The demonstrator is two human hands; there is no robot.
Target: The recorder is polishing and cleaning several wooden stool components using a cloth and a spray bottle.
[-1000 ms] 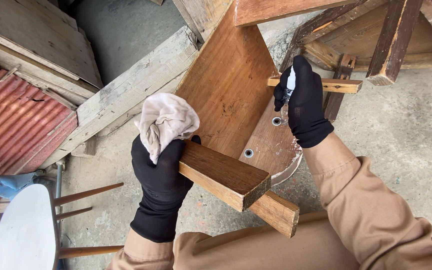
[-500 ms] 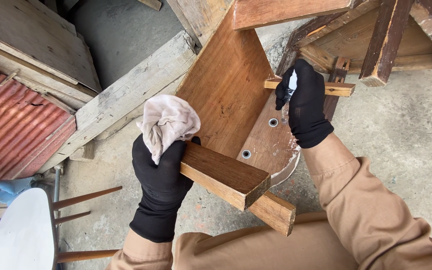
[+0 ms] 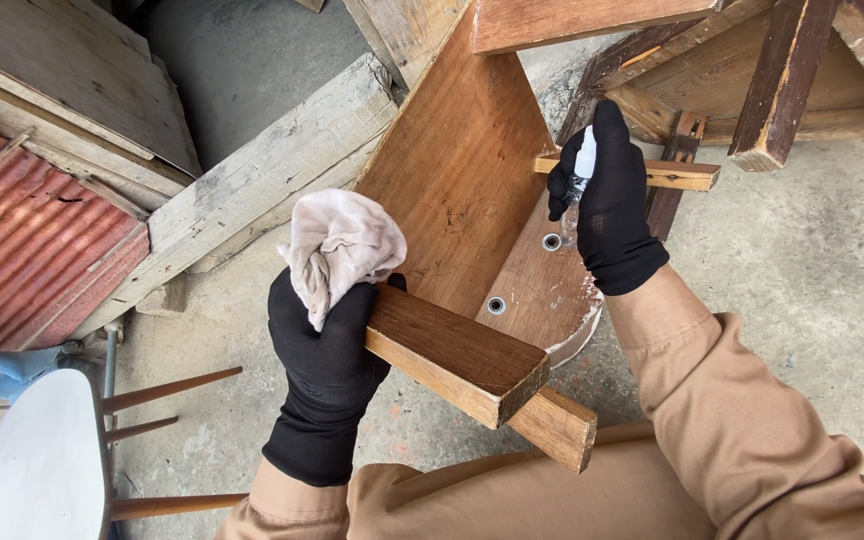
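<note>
The left grip (image 3: 327,345) is curled around a pale cloth (image 3: 340,248), pressed to the wooden furniture piece (image 3: 457,190). The right grip (image 3: 607,205) clasps a small spray bottle (image 3: 580,170) above it. Beneath lies bare concrete floor (image 3: 792,270); weathered planks (image 3: 262,180) and rusty corrugated sheet (image 3: 32,250) lie leftward.

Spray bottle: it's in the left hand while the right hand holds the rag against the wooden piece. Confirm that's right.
Not right: the hands are swapped. In the head view the right hand grips the small spray bottle, and the left hand holds the rag against the wooden piece.
</note>
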